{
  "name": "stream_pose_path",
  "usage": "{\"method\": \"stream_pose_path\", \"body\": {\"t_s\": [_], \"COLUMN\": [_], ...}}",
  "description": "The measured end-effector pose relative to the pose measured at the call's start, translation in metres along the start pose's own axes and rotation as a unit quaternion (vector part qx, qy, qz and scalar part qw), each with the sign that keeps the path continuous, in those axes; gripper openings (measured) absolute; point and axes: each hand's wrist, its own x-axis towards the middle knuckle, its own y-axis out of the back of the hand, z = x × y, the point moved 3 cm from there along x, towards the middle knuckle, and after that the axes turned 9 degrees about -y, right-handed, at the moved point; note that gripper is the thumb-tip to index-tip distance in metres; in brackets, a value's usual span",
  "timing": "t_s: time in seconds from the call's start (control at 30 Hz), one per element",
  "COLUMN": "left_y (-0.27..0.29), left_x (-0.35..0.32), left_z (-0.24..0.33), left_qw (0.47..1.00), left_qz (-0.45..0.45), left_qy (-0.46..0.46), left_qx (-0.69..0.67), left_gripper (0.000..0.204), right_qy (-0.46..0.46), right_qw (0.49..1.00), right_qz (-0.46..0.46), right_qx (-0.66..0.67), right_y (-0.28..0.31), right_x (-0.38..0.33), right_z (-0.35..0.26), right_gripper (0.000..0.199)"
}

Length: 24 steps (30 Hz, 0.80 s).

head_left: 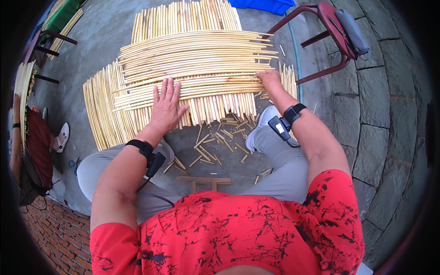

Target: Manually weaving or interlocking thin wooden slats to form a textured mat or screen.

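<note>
A loose layer of long, thin, straw-coloured stalks point(192, 52) lies crosswise in front of me, on top of other stalks that run lengthwise. My left hand point(167, 105) rests flat on the near edge of this layer, fingers spread and holding nothing. At the layer's right end, my right hand point(269, 79) has thumb and fingers closed around the tip of a stalk point(229, 79). The fingertips are partly hidden, so I cannot tell whether they hold more than one. Reddish-brown stains mark some stalks near that hand.
Short cut stalk pieces point(213, 149) litter the concrete floor between my feet, near a small wooden stool point(204, 180). A dark red metal chair point(332, 27) stands at right, a blue crate point(263, 5) behind. At far left, another person point(36, 137) sits beside stalks; scissors point(74, 165) lie nearby.
</note>
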Motion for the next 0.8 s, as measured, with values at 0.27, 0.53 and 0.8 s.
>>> {"method": "stream_pose_path", "body": {"t_s": [0.27, 0.53, 0.8], "left_y": [-0.005, -0.002, 0.001], "left_x": [0.006, 0.004, -0.005], "left_z": [0.002, 0.001, -0.001], "left_qw": [1.000, 1.000, 1.000], "left_qz": [0.015, -0.004, 0.000], "left_qy": [-0.006, -0.001, 0.005], "left_qx": [0.013, 0.004, -0.006], "left_gripper": [0.073, 0.073, 0.073], "right_qy": [-0.021, -0.022, 0.080], "right_qw": [0.999, 0.978, 0.950], "right_qz": [0.023, 0.045, 0.005], "right_qx": [-0.024, -0.202, -0.302], "right_y": [0.005, 0.014, 0.005], "right_x": [-0.002, -0.011, -0.040], "right_z": [-0.009, -0.025, -0.050], "right_gripper": [0.021, 0.028, 0.031]}}
